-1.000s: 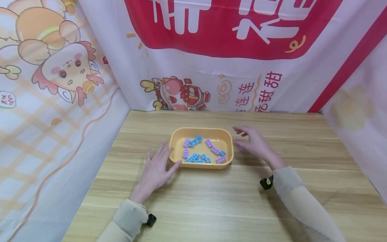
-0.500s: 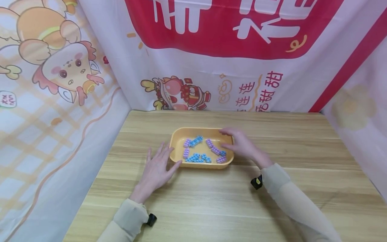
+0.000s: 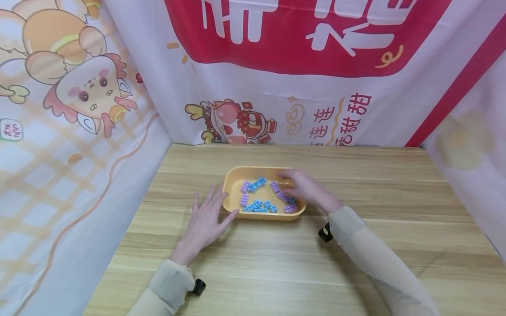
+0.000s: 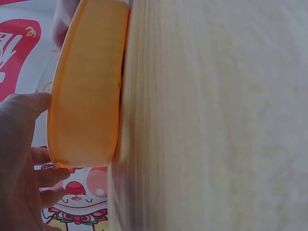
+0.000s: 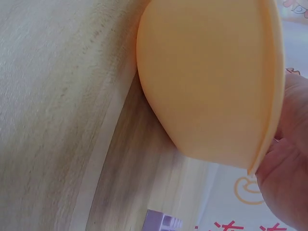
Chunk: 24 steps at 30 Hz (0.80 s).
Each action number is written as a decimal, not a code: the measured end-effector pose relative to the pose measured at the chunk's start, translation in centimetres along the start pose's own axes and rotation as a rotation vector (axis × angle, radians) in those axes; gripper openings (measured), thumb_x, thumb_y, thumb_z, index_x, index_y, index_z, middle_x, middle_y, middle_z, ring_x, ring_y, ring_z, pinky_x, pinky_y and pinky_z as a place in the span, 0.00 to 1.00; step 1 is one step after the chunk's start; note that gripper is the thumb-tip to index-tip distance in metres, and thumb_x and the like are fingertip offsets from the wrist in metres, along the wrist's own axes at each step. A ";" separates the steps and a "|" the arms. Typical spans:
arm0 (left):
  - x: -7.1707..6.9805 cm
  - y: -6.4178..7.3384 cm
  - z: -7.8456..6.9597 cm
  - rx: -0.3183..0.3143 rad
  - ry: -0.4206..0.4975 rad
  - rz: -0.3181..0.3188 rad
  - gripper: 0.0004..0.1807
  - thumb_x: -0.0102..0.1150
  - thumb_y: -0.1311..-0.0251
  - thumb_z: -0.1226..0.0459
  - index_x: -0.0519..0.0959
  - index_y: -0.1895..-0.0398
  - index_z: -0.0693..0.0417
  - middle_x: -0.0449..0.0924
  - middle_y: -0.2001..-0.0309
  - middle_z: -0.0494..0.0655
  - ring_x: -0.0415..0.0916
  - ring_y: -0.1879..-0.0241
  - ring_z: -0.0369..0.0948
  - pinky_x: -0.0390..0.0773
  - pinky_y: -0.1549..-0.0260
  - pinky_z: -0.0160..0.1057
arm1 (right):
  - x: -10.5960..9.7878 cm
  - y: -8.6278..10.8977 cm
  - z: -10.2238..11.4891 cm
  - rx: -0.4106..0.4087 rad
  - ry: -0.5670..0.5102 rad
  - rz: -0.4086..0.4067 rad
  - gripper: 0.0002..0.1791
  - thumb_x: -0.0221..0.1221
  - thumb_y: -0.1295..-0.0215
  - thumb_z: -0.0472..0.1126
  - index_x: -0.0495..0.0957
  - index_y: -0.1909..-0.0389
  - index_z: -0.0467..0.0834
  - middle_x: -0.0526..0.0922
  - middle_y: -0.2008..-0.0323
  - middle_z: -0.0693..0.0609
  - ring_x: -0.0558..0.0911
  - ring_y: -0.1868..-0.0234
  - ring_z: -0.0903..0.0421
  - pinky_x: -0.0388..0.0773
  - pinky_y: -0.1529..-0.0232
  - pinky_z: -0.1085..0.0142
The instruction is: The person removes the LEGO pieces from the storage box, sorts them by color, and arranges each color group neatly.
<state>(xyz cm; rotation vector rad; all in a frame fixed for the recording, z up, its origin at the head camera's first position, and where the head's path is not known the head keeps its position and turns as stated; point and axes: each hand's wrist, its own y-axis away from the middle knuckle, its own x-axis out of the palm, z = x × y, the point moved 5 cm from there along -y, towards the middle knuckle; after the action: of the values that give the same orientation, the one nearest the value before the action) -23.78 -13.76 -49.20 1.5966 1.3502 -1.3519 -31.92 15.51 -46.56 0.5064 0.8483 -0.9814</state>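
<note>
A yellow-orange plastic basin [image 3: 264, 216] sits on the wooden table, holding several small toy building bricks. Purple bricks [image 3: 244, 200] lie along its left and right sides; blue bricks [image 3: 257, 205] lie near its front and back left. My left hand [image 3: 203, 223] rests at the basin's left end, fingers spread, thumb at the front rim. My right hand [image 3: 304, 186] reaches over the right rim, its thumb and fingers apart above the purple bricks; nothing shows between them. In the right wrist view, one purple brick [image 5: 161, 221] lies on the table outside the basin.
The wooden table [image 3: 261, 263] extends around the basin. A white cloth printed with red shapes and cartoon figures [image 3: 237, 123] hangs behind it, and similar printed cloth [image 3: 91, 87] covers the left side.
My right hand has moved left, from beside the basin to over its right end. My left hand has stayed at the left rim.
</note>
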 end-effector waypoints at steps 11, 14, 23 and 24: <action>-0.3 -0.1 -0.2 -0.009 0.012 0.002 0.44 0.50 0.22 0.32 0.69 0.17 0.52 0.60 0.13 0.58 0.55 0.12 0.59 0.41 0.14 0.76 | 0.6 -1.2 0.6 0.034 0.054 0.051 0.28 0.71 0.29 0.34 0.79 0.30 0.35 0.86 0.34 0.37 0.86 0.33 0.40 0.83 0.27 0.46; -0.3 -0.1 -0.2 -0.010 0.009 0.002 0.44 0.50 0.22 0.32 0.69 0.17 0.52 0.60 0.13 0.58 0.55 0.12 0.58 0.42 0.14 0.76 | 0.9 -1.7 0.8 0.029 0.075 0.052 0.25 0.70 0.27 0.34 0.80 0.32 0.35 0.89 0.39 0.38 0.88 0.39 0.43 0.86 0.30 0.48; -0.1 0.1 -0.1 -0.012 0.017 -0.001 0.44 0.53 0.23 0.33 0.69 0.17 0.52 0.59 0.12 0.56 0.54 0.11 0.56 0.42 0.14 0.75 | 2.2 -2.9 0.5 0.058 0.155 0.083 0.19 0.71 0.28 0.38 0.84 0.39 0.38 0.88 0.57 0.48 0.85 0.60 0.55 0.88 0.51 0.60; -0.1 0.1 -0.1 -0.011 0.020 -0.001 0.44 0.53 0.23 0.33 0.69 0.17 0.52 0.59 0.12 0.56 0.54 0.11 0.56 0.42 0.14 0.75 | 2.3 -3.0 0.4 0.068 0.155 0.090 0.20 0.71 0.28 0.39 0.84 0.39 0.39 0.88 0.57 0.49 0.84 0.60 0.56 0.88 0.52 0.61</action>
<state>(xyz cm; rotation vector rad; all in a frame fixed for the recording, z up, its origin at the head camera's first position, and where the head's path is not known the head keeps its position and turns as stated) -23.61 -13.71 -49.07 1.6058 1.3687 -1.3301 -33.71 12.64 -48.16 0.6807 0.9248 -0.8991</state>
